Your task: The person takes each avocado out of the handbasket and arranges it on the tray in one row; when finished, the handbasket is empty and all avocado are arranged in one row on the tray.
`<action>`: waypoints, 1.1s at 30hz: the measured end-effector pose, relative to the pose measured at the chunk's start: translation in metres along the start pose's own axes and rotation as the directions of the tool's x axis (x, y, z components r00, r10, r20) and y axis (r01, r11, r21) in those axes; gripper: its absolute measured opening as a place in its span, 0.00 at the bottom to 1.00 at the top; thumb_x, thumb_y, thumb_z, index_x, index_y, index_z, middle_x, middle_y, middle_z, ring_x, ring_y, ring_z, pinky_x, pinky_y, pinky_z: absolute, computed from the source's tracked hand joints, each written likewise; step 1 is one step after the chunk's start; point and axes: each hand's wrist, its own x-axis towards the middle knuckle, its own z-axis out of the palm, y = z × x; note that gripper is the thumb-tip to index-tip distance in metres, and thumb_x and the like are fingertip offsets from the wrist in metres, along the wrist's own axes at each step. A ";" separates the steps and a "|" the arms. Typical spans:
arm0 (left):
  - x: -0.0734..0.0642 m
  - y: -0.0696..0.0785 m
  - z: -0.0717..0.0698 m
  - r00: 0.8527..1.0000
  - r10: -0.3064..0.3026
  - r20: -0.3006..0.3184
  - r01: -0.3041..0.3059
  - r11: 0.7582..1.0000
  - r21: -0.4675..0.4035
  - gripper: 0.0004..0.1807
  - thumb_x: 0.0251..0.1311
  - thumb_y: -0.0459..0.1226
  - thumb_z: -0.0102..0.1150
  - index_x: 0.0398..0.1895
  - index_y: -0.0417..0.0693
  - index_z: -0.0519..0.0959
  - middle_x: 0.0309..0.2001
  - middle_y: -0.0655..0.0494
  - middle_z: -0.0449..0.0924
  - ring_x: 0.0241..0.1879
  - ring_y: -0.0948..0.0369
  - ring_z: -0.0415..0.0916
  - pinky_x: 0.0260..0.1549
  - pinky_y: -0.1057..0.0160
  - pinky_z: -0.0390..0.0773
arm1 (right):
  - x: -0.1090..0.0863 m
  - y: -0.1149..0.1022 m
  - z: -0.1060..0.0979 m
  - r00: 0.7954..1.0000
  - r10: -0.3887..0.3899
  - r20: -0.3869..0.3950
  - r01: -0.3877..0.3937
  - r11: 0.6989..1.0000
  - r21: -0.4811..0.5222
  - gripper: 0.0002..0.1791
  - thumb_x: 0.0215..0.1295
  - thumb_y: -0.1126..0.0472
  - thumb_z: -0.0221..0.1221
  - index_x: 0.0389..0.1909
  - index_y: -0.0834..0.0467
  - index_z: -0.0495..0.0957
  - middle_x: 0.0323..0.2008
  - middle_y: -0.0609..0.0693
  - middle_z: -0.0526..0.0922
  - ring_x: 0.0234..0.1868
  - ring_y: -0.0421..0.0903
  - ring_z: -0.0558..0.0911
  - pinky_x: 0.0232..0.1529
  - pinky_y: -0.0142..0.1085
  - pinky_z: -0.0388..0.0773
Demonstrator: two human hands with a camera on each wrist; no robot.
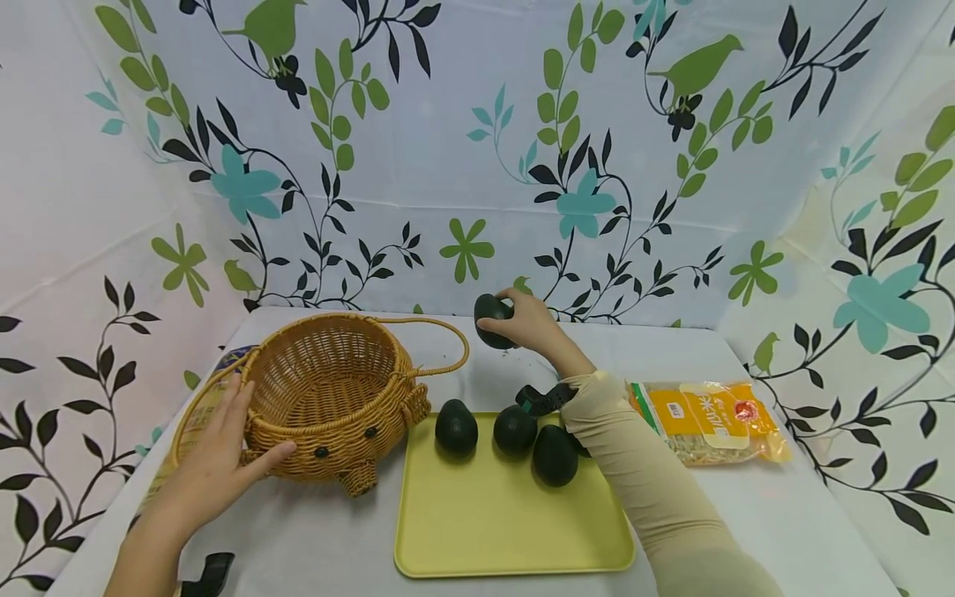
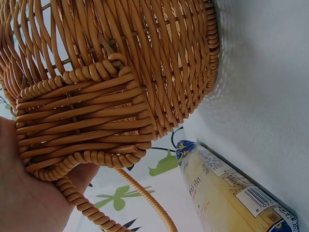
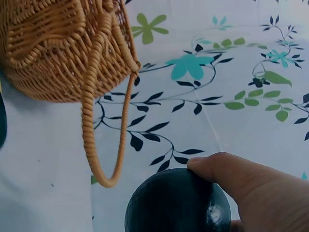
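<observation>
My right hand [image 1: 531, 322] holds a dark avocado [image 1: 493, 321] raised over the back of the table, right of the basket's handle. In the right wrist view the thumb [image 3: 219, 169] presses on the avocado's [image 3: 169, 205] upper side. My left hand [image 1: 212, 456] rests along the left side of a wicker basket [image 1: 373, 423] with an animal face, its fingers extended and thumb spread toward the front. The left wrist view shows that hand [image 2: 29, 193] against the basket's woven ear [image 2: 87, 121]. Inside, the basket shows only its woven bottom.
A yellow tray [image 1: 515, 531] bears several avocados, one a dark avocado [image 1: 457, 429] at its back left; the right sleeve partly covers another. An orange-and-clear food bag [image 1: 712, 423] lies at right. A yellowish printed package [image 2: 217, 193] lies beyond the basket's left side.
</observation>
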 end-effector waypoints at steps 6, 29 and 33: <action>-0.001 0.000 0.001 1.000 0.005 -0.002 -0.005 1.000 -0.002 0.56 0.59 0.58 0.54 0.75 0.47 0.30 0.74 0.43 0.18 0.70 0.30 0.32 0.52 0.22 0.52 | -0.013 -0.003 0.014 0.999 -0.034 0.036 0.033 0.999 0.026 0.37 0.57 0.43 0.61 0.65 0.54 0.65 0.51 0.61 0.78 0.42 0.53 0.83 0.27 0.34 0.82; 0.001 0.001 0.000 1.000 -0.005 0.010 0.005 1.000 0.006 0.56 0.59 0.58 0.54 0.75 0.48 0.29 0.74 0.40 0.19 0.70 0.29 0.32 0.51 0.22 0.52 | -0.069 -0.025 0.051 0.956 -0.218 0.199 0.224 0.975 -0.009 0.34 0.59 0.43 0.60 0.65 0.51 0.64 0.56 0.55 0.76 0.54 0.51 0.78 0.50 0.45 0.76; 0.000 0.000 0.001 1.000 -0.005 0.008 0.005 1.000 0.006 0.56 0.59 0.58 0.54 0.75 0.48 0.29 0.74 0.42 0.18 0.70 0.29 0.32 0.51 0.22 0.52 | -0.072 -0.024 0.060 0.941 -0.244 0.236 0.255 0.967 -0.019 0.34 0.59 0.44 0.60 0.64 0.49 0.63 0.53 0.54 0.78 0.51 0.49 0.78 0.44 0.40 0.77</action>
